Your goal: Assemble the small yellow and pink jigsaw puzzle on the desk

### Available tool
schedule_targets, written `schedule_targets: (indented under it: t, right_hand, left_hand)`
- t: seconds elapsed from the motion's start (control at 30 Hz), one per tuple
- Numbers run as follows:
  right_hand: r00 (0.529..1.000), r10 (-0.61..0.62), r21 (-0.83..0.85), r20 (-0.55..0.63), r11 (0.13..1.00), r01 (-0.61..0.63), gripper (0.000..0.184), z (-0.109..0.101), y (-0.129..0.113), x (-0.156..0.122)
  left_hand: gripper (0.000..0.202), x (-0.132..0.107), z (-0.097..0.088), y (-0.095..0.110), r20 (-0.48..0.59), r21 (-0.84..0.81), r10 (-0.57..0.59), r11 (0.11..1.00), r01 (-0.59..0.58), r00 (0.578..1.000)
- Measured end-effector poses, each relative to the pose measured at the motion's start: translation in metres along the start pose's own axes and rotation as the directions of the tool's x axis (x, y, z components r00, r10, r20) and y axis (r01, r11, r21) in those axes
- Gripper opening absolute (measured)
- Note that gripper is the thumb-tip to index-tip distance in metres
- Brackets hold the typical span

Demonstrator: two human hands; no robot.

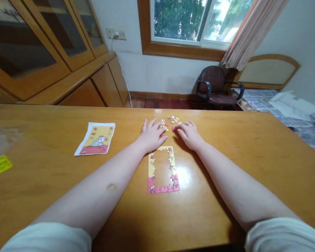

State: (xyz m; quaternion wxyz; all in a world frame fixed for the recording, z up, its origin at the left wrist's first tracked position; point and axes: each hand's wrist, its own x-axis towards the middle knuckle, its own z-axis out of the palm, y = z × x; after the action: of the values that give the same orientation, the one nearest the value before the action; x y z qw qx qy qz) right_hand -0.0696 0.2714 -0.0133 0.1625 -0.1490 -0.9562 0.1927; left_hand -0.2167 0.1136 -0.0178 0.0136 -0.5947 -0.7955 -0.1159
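Observation:
A jigsaw puzzle frame (151, 171) of joined edge pieces, yellow above and pink below, lies on the wooden table with bare wood inside it. Beyond it is a loose cluster of puzzle pieces (173, 122), yellow, pink and white. My left hand (152, 135) rests palm down at the cluster's left side, fingers spread, its wrist just over the frame's top left corner. On the right side, my right hand (190, 135) has its fingers stretched toward the pieces, fingertips at a pink puzzle piece (173, 128). Neither hand visibly lifts a piece.
A paper reference picture (98, 140) of a white duck-like figure lies left on the table (241, 175). A yellow label (0, 166) is at the far left edge. Beyond the table stand a wooden cabinet (78, 80), an office chair (214, 84) and a bed (262, 96).

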Motion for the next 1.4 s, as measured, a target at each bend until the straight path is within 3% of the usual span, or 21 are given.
schedule_targets:
  t: [0.1,0.23,0.37,0.5,0.6,0.7,0.8,0.97,1.1,1.17,1.23,1.4]
  right_hand:
    - [0.993,-0.104,0.023,0.054,0.994,0.103,0.030,-0.005,-0.003,-0.002]
    - [0.949,-0.285,0.096,0.139,0.957,0.273,0.031,-0.004,-0.007,-0.004]
    - [0.983,-0.150,-0.008,0.107,0.988,0.152,0.046,0.004,-0.006,0.000]
    - [0.977,-0.078,-0.100,0.200,0.990,0.099,0.056,0.008,-0.007,0.005]
    - [0.976,-0.073,-0.126,0.205,0.987,0.100,0.053,0.009,-0.009,0.007]
    - [0.993,-0.066,-0.141,0.102,0.987,0.080,0.040,0.006,-0.009,0.005]
    - [0.995,-0.097,-0.105,0.040,0.989,0.101,0.028,0.002,-0.009,-0.001]
    - [0.960,-0.266,0.005,0.087,0.964,0.266,0.026,-0.008,-0.012,-0.008]
    - [0.994,-0.080,-0.017,-0.079,0.997,0.079,0.033,-0.014,-0.011,0.002]
    - [1.000,0.004,-0.024,-0.022,1.000,-0.005,0.037,-0.014,-0.010,0.016]
    - [0.997,0.015,-0.046,0.078,0.999,-0.012,0.037,-0.011,-0.009,0.032]
    - [0.986,0.080,-0.095,0.146,0.993,-0.067,0.036,0.004,-0.004,0.067]
  left_hand:
    - [0.042,0.000,0.000,-0.003,-0.015,-0.027,-0.032,0.999,0.032,0.999]
    - [0.036,0.002,0.000,-0.003,-0.038,-0.080,-0.022,0.997,0.019,0.999]
    - [0.032,0.003,-0.003,-0.005,-0.125,-0.102,0.033,0.994,-0.046,0.992]
    - [0.025,0.005,-0.005,-0.007,-0.109,-0.080,0.123,0.988,-0.132,0.986]
    - [0.025,0.004,-0.005,-0.005,-0.087,-0.070,0.138,0.987,-0.144,0.987]
    - [0.026,0.003,-0.005,-0.005,-0.106,-0.062,0.100,0.992,-0.107,0.989]
    - [0.027,0.001,-0.004,-0.007,-0.138,-0.055,0.034,0.998,-0.042,0.990]
    - [0.027,0.001,-0.004,-0.012,-0.163,-0.070,-0.029,0.997,0.018,0.986]
    - [0.027,0.002,-0.004,-0.015,-0.212,-0.091,-0.125,0.990,0.108,0.969]
    - [0.027,0.002,-0.004,-0.016,-0.222,-0.102,-0.149,0.986,0.129,0.964]
    - [0.027,0.001,-0.004,-0.016,-0.226,-0.110,-0.154,0.985,0.132,0.962]
    - [0.027,-0.001,-0.006,-0.014,-0.233,-0.119,-0.138,0.986,0.113,0.963]
